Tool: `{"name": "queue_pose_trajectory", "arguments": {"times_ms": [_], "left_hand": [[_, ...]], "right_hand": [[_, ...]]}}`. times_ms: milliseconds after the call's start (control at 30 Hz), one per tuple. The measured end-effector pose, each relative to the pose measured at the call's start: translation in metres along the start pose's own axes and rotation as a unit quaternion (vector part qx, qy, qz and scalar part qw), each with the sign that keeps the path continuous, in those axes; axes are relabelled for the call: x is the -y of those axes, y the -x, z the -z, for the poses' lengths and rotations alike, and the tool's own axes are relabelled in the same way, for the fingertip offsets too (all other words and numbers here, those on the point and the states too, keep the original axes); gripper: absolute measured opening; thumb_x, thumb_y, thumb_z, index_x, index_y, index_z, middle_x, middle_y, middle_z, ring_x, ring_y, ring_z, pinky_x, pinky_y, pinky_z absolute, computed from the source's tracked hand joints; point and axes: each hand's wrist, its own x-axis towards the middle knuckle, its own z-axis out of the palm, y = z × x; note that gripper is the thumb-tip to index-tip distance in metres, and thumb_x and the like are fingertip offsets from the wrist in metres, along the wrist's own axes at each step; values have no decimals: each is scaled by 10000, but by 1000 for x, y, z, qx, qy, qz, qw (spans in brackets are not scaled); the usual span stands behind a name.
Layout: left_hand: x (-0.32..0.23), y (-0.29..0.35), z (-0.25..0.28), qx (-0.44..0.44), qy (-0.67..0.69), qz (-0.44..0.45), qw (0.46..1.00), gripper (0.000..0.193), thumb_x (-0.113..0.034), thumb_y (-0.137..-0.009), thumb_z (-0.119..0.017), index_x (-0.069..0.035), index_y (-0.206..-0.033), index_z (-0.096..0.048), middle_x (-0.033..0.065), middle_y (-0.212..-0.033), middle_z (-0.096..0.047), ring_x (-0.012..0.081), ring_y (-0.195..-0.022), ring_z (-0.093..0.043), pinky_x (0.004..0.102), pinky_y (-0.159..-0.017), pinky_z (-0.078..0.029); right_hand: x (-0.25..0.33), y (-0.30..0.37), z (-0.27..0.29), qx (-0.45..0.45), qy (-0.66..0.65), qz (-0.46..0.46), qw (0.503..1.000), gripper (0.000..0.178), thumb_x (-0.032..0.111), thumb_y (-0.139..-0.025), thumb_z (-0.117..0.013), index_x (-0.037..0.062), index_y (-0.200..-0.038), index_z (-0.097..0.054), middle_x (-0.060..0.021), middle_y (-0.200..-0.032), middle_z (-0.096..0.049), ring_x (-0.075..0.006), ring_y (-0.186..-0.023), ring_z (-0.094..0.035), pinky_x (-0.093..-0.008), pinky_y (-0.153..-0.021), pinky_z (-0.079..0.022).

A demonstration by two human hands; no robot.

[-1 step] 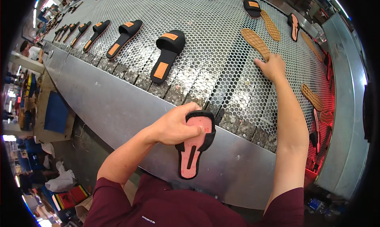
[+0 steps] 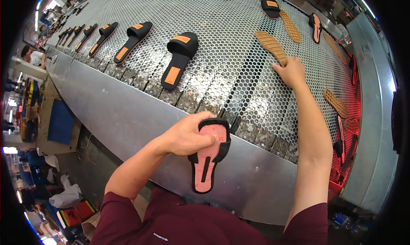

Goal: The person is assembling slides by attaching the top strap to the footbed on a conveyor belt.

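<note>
My left hand (image 2: 185, 136) grips the toe end of a black slipper upper (image 2: 204, 172) over the metal edge. Its pink underside faces up, with a black slot-like strip toward the heel; my thumb presses on the pink. Stretched out over the mesh belt, my right hand (image 2: 294, 72) has its fingers closed on the near end of a tan sole (image 2: 271, 44) with a ridged pattern. The fingertips under that sole are hidden. Left of it, a finished black slipper (image 2: 176, 63) with orange patches lies on the belt.
The perforated conveyor belt (image 2: 230, 48) bears a row of black slippers (image 2: 133, 42) at left. Farther right lie another tan sole (image 2: 291, 27), a pink-bottomed upper (image 2: 316, 28) and a tan sole (image 2: 335, 103). A metal ledge (image 2: 124, 112) runs along the near side; a red-lit metal housing (image 2: 363, 95) stands right.
My right hand and the tan sole have shifted slightly left. The upper in my left hand has also moved a little left.
</note>
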Motion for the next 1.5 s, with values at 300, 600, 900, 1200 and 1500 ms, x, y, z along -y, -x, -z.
{"name": "queue_pose_trajectory", "arguments": {"times_ms": [300,600,900,1200,1500], "left_hand": [[7,2,-13,-45,98,-36,994,199,-109,-944,-575,37,-1062,-640,55,-967,-674,100,-870,-617,273,-793,-515],[17,8,-31,-56,177,-74,980,482,-395,-917,-674,5,-1169,-577,54,-1036,-651,125,-950,-615,306,-845,-517],[14,15,-50,6,135,-96,986,832,-414,-626,-904,-5,-1254,-544,61,-1132,-616,150,-1053,-580,319,-942,-476],[9,21,-67,5,97,-112,989,664,-356,-828,-773,18,-1315,-522,96,-1219,-619,181,-1124,-584,350,-994,-458],[6,28,-84,-9,110,-92,990,446,-267,-958,-631,27,-1282,-549,104,-1204,-635,161,-1110,-585,336,-989,-454]], "right_hand": [[4,111,25,171,-587,47,790,648,288,-905,-658,-47,-1401,-411,-179,-1076,-638,-230,-866,-683,-319,-753,-556],[25,324,12,233,-719,34,654,255,127,-958,-568,-20,-1164,-595,-99,-1018,-684,-142,-912,-647,-309,-809,-531],[40,355,-3,229,-627,98,738,254,236,-969,-626,-17,-994,-630,-24,-688,-643,-79,-573,-582,-255,-517,-459],[34,355,-1,224,-637,113,729,248,229,-971,-625,-19,-972,-622,-21,-657,-624,-73,-531,-557,-253,-470,-428],[23,355,-2,232,-616,112,744,265,241,-964,-627,-21,-1000,-642,-54,-691,-653,-100,-573,-594,-270,-525,-465]]}}
